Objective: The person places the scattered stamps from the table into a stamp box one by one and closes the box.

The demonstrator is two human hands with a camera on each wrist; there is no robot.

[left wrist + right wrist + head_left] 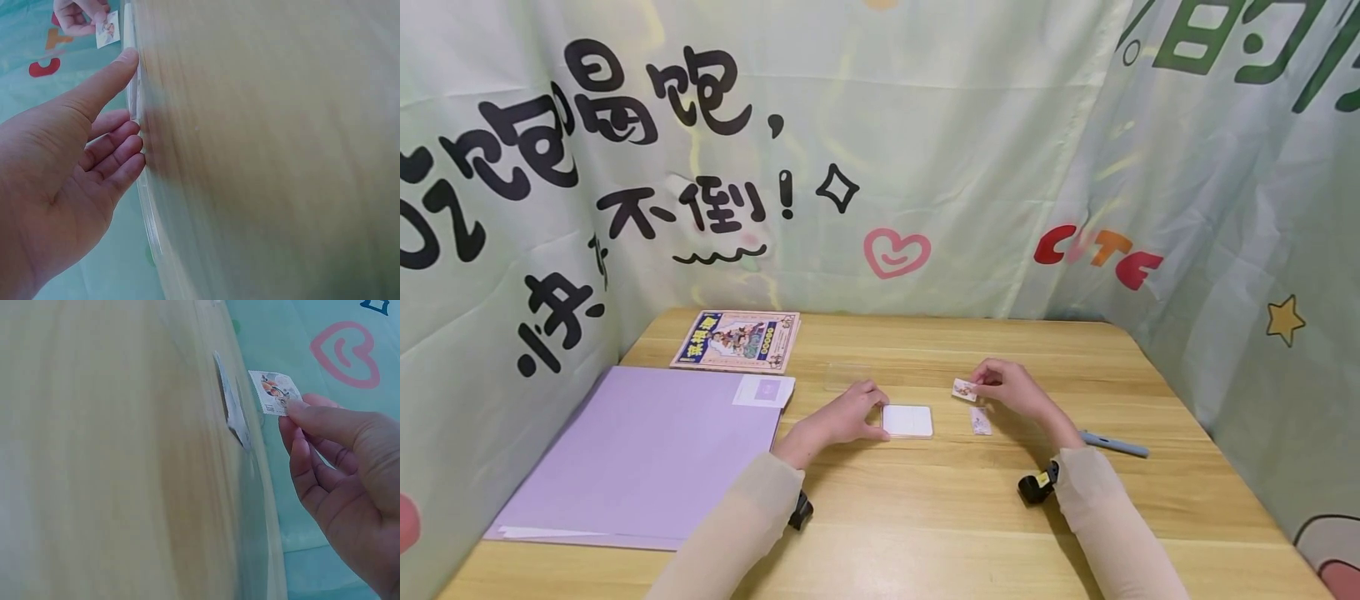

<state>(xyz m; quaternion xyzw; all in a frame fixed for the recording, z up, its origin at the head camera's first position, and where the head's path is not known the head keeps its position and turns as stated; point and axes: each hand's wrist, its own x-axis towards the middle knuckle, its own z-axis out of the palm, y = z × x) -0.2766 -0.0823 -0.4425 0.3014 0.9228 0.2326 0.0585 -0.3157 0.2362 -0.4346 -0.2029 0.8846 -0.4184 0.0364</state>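
Note:
My left hand (872, 415) lies on the wooden table (925, 517), its straight thumb and loosely bent fingers (128, 147) touching the left edge of a white square tile (907, 421). My right hand (977, 386) pinches a small picture sticker (964, 389) between thumb and forefinger, just above the table. In the right wrist view the sticker (275, 391) shows a printed figure. A small clear packet (980, 422) lies flat below the right hand, also seen as the packet (232, 415) in the right wrist view.
A purple folder (647, 454) with a white note (763, 390) covers the left of the table, and a colourful booklet (737, 340) lies behind it. A clear plastic sheet (850, 375) sits behind the left hand. A grey pen (1114, 444) lies at the right. Printed cloth walls surround the table.

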